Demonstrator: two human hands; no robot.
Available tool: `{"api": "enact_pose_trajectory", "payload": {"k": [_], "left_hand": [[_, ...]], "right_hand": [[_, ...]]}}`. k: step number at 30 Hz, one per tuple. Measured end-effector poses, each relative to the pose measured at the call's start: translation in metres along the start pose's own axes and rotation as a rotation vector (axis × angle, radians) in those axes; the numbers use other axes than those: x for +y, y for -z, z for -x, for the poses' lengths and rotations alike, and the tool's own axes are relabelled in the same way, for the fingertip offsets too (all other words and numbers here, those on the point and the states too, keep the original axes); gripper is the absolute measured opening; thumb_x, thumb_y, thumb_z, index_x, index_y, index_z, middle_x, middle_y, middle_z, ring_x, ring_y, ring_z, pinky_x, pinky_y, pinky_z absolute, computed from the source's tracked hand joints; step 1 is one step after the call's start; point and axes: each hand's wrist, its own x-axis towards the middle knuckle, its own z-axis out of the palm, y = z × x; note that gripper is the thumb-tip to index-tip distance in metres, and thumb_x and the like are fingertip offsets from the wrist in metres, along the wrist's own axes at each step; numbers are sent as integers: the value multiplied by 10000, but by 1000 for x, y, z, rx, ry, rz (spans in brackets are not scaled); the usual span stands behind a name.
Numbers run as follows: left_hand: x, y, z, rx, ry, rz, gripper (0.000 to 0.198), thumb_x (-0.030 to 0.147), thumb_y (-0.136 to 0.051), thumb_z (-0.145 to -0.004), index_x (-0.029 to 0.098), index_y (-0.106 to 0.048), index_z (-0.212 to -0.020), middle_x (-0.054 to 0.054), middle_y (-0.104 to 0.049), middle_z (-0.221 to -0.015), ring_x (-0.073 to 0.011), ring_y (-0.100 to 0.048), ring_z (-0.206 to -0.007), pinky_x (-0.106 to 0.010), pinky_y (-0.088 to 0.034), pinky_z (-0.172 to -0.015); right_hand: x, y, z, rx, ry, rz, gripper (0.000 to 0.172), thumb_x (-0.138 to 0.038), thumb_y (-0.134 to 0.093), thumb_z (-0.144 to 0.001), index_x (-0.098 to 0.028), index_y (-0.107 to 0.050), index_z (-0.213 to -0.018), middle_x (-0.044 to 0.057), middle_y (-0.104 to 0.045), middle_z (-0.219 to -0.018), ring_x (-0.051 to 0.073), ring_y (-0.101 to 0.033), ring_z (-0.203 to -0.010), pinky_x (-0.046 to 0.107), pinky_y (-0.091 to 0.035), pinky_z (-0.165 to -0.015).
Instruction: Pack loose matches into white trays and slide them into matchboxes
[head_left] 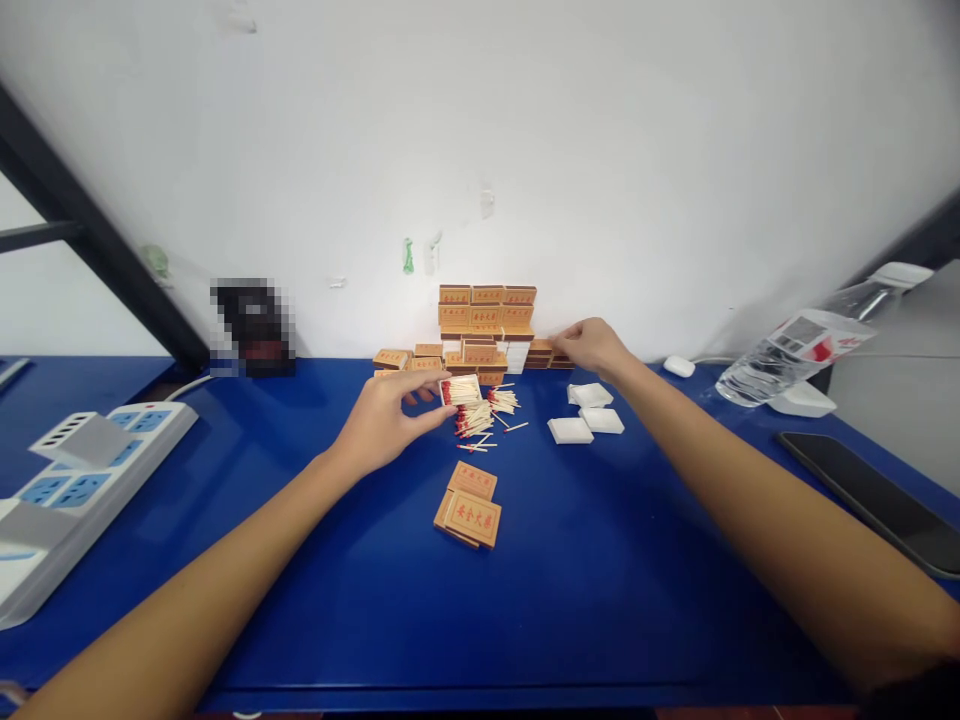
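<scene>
My left hand (394,418) holds a white matchbox tray (461,390) filled with red-tipped matches, between thumb and fingers. Just below the tray lies a loose pile of matches (474,420), with more scattered to its right. My right hand (592,345) has its fingers closed at the right end of the low orange matchboxes (538,352); whether it grips one is hidden. Behind, orange matchboxes stand stacked (486,315) against the wall. Several white trays (570,431) lie below my right hand. Nearer me, several orange matchbox covers (474,518) lie overlapping.
A power strip (97,480) lies on the left of the blue table (600,600). A tilted plastic bottle (802,340), a white case (679,367) and a black phone (870,500) are on the right. A pixelated dark object (256,328) stands at the back left.
</scene>
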Motion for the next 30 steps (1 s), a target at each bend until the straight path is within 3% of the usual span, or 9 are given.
{"api": "enact_pose_trajectory", "payload": {"k": [3,5,8,11,15,21,26,30], "left_hand": [[-1,0,0,0,12,6,403,311,-824,-859,223,-750,-1245,-12,-783,-907,-149,-677,-767,-291,-556,-723],[-1,-1,0,-11,36,23,405,316,-823,-859,227,-748,-1247,-11,-785,-914,-154,-681,-777,-294,-552,-720],[-1,-5,0,-47,89,88,422,325,-829,-853,229,-744,-1254,-18,-795,-945,-165,-693,-805,-308,-557,-731],[-2,-13,1,-70,138,176,451,321,-846,-831,228,-743,-1259,-23,-799,-962,-170,-701,-822,-314,-568,-748],[-4,-24,-2,-88,157,219,466,318,-842,-829,225,-734,-1273,-33,-802,-990,-172,-710,-828,-307,-578,-728],[-8,-32,-12,-104,176,217,493,337,-838,-824,214,-725,-1288,-51,-810,-1026,-184,-719,-839,-306,-538,-684],[-10,-30,-17,-73,207,225,329,386,-719,-932,202,-763,-1201,-76,-823,-1061,-222,-763,-932,-330,-531,-724],[-7,-26,-17,-56,218,235,301,411,-721,-928,194,-785,-1125,-80,-828,-1030,-235,-775,-913,-336,-540,-716]], "right_hand": [[-10,8,29,62,14,27,176,-325,-722,-840,-195,-656,-742,93,-693,-752,223,-612,-718,341,-439,-643],[-22,8,57,10,75,11,196,-376,-708,-864,-197,-698,-784,71,-705,-747,206,-620,-699,330,-446,-634],[-43,-4,98,-259,165,-184,304,-477,-689,-890,-185,-724,-815,67,-710,-726,176,-604,-620,300,-446,-539],[-58,-25,120,-412,56,-428,343,-511,-696,-895,-174,-733,-948,86,-735,-823,155,-604,-592,265,-430,-429],[-62,-39,118,-444,66,-590,362,-468,-718,-903,-163,-726,-1099,59,-688,-760,162,-611,-613,244,-432,-384],[-56,-33,106,-393,55,-535,311,-425,-696,-934,-146,-756,-1056,31,-659,-680,114,-518,-515,230,-369,-392],[-57,-37,103,-366,63,-520,265,-385,-664,-955,-155,-758,-1046,34,-670,-700,120,-539,-544,239,-397,-440],[-55,-37,105,-379,87,-527,272,-416,-680,-939,-175,-751,-1043,36,-673,-713,139,-574,-582,253,-425,-463]]}}
